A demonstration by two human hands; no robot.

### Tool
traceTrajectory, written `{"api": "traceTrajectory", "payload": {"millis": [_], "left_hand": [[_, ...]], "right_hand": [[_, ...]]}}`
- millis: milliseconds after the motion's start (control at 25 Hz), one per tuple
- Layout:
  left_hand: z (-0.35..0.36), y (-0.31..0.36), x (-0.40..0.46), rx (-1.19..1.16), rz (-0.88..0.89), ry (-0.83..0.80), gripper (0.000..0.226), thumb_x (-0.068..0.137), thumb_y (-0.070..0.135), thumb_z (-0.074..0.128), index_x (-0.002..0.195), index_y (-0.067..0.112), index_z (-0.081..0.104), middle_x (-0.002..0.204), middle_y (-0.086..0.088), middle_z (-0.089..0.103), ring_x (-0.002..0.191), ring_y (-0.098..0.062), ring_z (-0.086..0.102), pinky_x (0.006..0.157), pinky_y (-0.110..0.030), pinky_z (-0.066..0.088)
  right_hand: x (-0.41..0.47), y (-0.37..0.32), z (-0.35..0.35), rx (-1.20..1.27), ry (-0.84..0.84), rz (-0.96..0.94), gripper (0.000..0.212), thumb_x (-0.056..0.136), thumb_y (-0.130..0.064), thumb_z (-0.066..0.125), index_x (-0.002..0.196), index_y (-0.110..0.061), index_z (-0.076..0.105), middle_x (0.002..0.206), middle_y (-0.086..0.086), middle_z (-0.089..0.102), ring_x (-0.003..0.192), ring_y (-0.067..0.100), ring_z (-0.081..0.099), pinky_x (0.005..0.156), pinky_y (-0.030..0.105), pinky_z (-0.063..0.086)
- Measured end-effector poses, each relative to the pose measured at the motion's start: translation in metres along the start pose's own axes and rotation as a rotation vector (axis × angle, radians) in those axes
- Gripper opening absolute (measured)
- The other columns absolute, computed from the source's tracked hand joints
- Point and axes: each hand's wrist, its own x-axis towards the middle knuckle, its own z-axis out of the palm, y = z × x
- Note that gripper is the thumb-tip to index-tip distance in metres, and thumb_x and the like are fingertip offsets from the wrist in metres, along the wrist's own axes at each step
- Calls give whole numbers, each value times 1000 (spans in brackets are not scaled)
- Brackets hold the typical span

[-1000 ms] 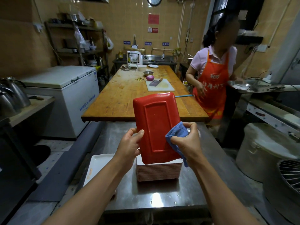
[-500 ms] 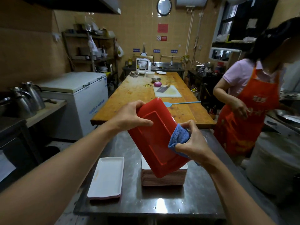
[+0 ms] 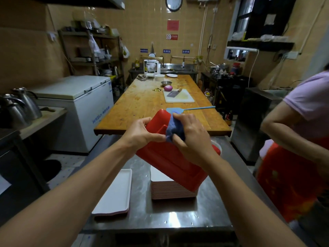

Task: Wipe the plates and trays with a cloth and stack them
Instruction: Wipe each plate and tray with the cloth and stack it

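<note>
I hold a red rectangular tray (image 3: 170, 163) tilted in the air over the steel table (image 3: 170, 216), its underside toward me. My left hand (image 3: 140, 133) grips its upper left edge. My right hand (image 3: 192, 138) presses a blue cloth (image 3: 173, 130) against the tray's upper part. Below the tray stands a tall stack of white-topped trays (image 3: 167, 188). A single white tray (image 3: 115, 193) lies flat to the left of the stack.
A long wooden table (image 3: 142, 106) with a cutting board (image 3: 178, 96), onion and blue fly swatter (image 3: 188, 109) stands beyond. A person in a red apron (image 3: 293, 175) stands close at right. A white chest freezer (image 3: 80, 104) and metal kettles (image 3: 23, 107) are at left.
The tray has tilted further and its top has swung away from me. My right hand slid the cloth from the tray's right edge up to its upper part. The person moved right.
</note>
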Motion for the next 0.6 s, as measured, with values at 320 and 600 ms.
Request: {"api": "traceTrajectory", "payload": {"millis": [320, 600], "left_hand": [[-22, -20, -21, -234, -180, 120, 47, 53, 15, 78, 98, 12, 67, 86, -6, 72, 71, -19, 70, 57, -29, 57], [-20, -38, -23, -411, -384, 225, 14, 79, 9, 69, 89, 17, 64, 73, -5, 70, 65, -22, 67, 50, -31, 54]], "right_hand": [[-23, 29, 10, -216, -48, -37, 56, 81, -39, 44, 133, -19, 47, 126, 4, 49, 110, 25, 46, 88, 38, 36], [-23, 37, 23, 89, -45, 75, 59, 84, -29, 39, 141, -13, 38, 150, 3, 25, 137, 18, 20, 108, 19, 15]]}}
